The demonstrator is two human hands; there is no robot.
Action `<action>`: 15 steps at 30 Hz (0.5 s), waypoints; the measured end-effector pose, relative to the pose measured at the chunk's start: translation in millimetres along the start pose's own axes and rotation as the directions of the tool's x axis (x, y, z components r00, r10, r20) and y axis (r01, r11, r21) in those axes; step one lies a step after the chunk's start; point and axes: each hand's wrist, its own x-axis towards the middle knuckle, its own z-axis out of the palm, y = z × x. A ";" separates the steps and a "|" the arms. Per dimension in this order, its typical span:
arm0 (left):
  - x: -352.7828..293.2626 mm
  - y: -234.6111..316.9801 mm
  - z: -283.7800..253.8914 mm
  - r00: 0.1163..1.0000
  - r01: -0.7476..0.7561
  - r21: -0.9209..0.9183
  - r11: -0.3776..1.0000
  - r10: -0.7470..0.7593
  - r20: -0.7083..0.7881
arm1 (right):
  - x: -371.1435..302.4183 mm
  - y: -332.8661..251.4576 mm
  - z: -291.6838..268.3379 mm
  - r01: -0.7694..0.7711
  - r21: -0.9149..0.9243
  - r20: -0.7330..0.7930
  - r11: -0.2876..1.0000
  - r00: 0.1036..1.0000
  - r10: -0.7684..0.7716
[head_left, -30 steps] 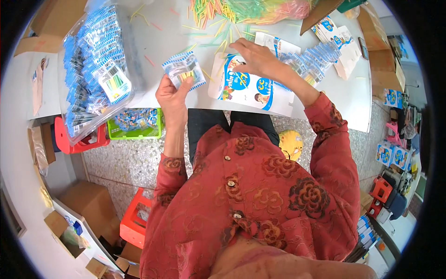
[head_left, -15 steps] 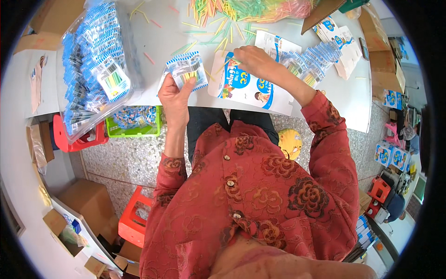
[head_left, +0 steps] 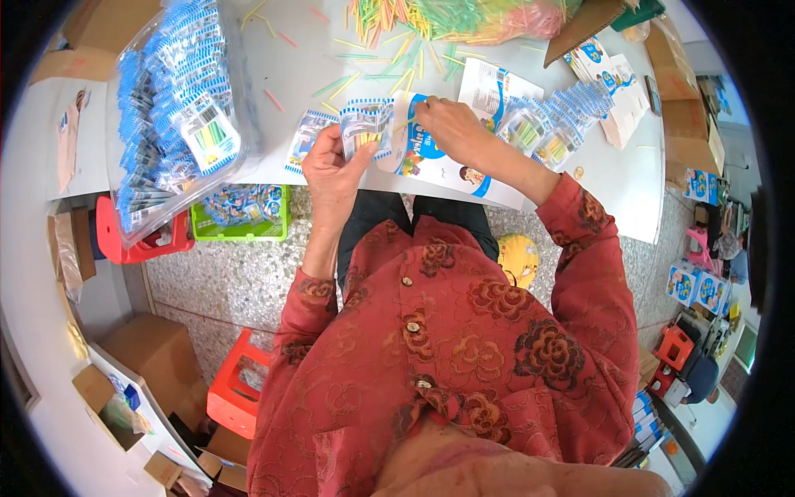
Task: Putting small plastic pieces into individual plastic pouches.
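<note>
My left hand grips a small clear packet with a blue-and-white edge, thumb across its front; yellow and green sticks show inside. Another such packet lies flat on the table behind that hand. Just right of the held packet, my right hand is closed in a pinch. A thin yellow stick runs from its fingertips toward the packet. Under the right hand lies a flat printed card in white and blue, partly covered by the fingers and wrist.
A clear tub of filled packets stands at the left edge of the table. Loose coloured sticks and a bag of them lie at the back. More packets overlap on the right. A green basket sits below the table edge.
My left hand has moved right with its packet, toward my right hand, uncovering the packet lying behind it. My right hand has shifted slightly right and nearer to me.
</note>
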 end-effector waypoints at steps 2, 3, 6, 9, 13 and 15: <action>-0.4 -1.7 -1.7 1.000 0.023 0.041 0.999 -0.023 0.017 | -1.9 0.6 0.4 -0.027 -0.012 -0.020 1.000 0.999 0.027; -0.3 -3.1 -1.7 1.000 0.023 0.041 0.999 -0.024 0.019 | -2.8 2.6 1.4 -0.029 -0.013 -0.021 1.000 0.999 0.029; 0.1 -6.5 -1.6 0.999 0.011 0.024 1.000 -0.012 0.037 | -0.4 14.1 -2.7 -0.048 0.074 -0.084 0.996 0.995 0.054; -1.5 -8.3 -1.6 0.999 0.014 0.036 0.999 -0.015 0.036 | 4.3 23.2 -32.0 -0.029 0.333 -0.197 0.942 0.975 0.100; -2.9 -9.9 0.3 0.996 0.054 0.096 0.994 -0.060 0.061 | 1.5 0.1 -82.9 0.086 0.906 -0.201 0.415 0.950 0.241; -3.4 -7.1 4.9 0.994 0.066 0.118 0.991 -0.076 0.082 | 3.1 -16.7 -86.1 0.244 0.935 -0.294 0.257 0.940 0.174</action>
